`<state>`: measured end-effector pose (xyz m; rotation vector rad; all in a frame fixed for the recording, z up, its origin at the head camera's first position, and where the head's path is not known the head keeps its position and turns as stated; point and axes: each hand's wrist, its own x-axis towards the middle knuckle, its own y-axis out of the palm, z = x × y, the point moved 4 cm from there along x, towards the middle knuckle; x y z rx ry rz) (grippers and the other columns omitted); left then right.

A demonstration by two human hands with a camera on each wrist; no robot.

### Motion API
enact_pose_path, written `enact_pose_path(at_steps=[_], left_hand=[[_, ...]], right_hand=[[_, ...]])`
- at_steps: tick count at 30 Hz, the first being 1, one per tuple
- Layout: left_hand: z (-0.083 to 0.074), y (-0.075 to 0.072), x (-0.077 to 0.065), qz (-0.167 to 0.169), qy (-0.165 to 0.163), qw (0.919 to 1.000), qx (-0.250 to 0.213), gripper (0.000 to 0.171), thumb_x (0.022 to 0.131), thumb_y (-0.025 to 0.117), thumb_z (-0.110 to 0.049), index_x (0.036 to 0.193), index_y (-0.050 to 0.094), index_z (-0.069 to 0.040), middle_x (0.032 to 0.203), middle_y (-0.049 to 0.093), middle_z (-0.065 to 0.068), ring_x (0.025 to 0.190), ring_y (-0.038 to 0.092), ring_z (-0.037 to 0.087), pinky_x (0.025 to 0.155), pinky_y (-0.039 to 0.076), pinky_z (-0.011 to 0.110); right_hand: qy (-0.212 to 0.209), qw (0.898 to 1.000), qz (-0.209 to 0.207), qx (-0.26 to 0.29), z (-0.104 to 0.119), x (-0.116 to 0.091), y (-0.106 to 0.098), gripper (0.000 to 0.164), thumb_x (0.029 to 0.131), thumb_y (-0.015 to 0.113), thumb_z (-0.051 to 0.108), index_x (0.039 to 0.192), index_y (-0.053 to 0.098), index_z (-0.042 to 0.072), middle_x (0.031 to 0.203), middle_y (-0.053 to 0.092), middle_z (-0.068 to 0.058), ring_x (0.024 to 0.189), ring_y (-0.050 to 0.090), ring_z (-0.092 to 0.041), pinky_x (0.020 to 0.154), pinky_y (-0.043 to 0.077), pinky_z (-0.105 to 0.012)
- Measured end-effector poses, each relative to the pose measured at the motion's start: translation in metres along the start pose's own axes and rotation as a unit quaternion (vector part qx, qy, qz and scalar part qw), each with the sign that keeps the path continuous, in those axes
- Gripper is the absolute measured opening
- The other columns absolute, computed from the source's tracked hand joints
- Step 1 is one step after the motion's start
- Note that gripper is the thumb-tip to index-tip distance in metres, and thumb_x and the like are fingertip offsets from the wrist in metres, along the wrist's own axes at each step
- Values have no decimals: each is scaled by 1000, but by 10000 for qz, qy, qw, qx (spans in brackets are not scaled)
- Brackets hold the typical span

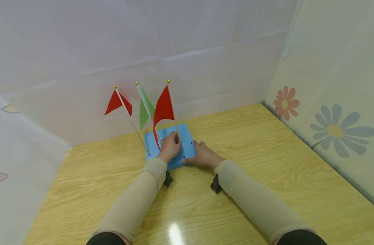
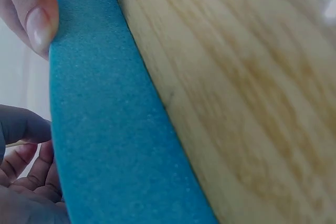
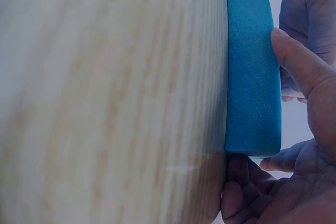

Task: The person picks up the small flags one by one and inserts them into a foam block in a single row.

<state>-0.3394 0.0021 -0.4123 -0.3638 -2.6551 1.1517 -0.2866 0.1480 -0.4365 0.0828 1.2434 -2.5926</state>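
Observation:
A thick blue foam block with small dark holes in its top lies flat on the table. My left hand, above the block, pinches the thin stick of a red flag low down, near the foam; the stick's lower end is hidden by the fingers. With the thumb at the front of the top and the other fingers along the side, my right hand grips the block's right end. In the right wrist view, that thumb rests on the edge of the foam.
Another red flag leans left from the block's left side. A green flag stands between the two red ones, its stick base behind my left hand. The wooden table meets a pale cloth wall behind.

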Motion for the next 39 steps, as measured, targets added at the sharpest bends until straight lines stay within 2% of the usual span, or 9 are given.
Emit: enact_pose_path(at_steps=[8,16,20,25,27,30,34,39], left_hand=[[-6,-1,0,-21,46,10000,52,12,97,59,1,93,52,-9,83,55,9,70,47,24,63,39,36],[2,-4,-5,-85,-74,9999,69,9,96,59,1,94,53,-5,84,56,10,71,49,25,64,40,37],[5,-5,-6,-89,-115,9999,-23,9,96,60,3,104,56,-1,94,60,13,80,54,27,72,47,40],[8,-5,-9,-29,-379,9991,-209,25,96,65,-2,119,57,4,107,62,16,93,59,30,85,52,44],[9,-4,-12,10,-458,9986,-254,28,96,67,-5,121,57,4,108,63,16,94,60,30,85,53,44],[8,-3,-20,170,-403,9986,-289,32,96,68,-8,123,57,4,109,63,15,97,61,29,87,54,44],[3,-3,-34,592,-161,9973,-407,34,95,69,-10,125,58,4,111,64,15,102,62,29,88,54,46],[4,-9,-55,1084,-29,9916,-701,30,96,70,-9,122,60,3,113,65,14,107,62,29,92,53,46]], right_hand=[[55,10000,-18,-19,-1,-1,-2,108,92,76,50,163,15,-3,148,40,-31,130,50,-38,108,44,-50],[-24,10000,58,-49,2,3,4,107,91,76,50,162,17,-4,146,42,-31,127,51,-38,107,44,-50],[-11,10000,62,-42,2,7,6,108,91,77,50,162,17,-4,146,42,-31,127,51,-38,107,44,-51],[-131,9999,-26,-41,-1,12,6,107,89,79,48,160,21,-7,142,46,-31,123,51,-38,105,46,-51],[-198,9998,-61,-44,-3,13,6,106,88,80,47,160,23,-8,140,48,-31,123,51,-38,104,46,-51],[-184,9998,-56,-21,-9,12,7,106,89,79,48,159,23,-9,143,47,-32,126,50,-40,105,45,-52],[-132,9999,0,35,-17,7,4,101,94,73,49,159,23,-10,148,43,-34,134,46,-43,109,42,-54],[-99,9999,54,26,-23,-1,-7,94,100,65,49,157,23,-13,151,38,-38,139,42,-47,113,38,-55]])
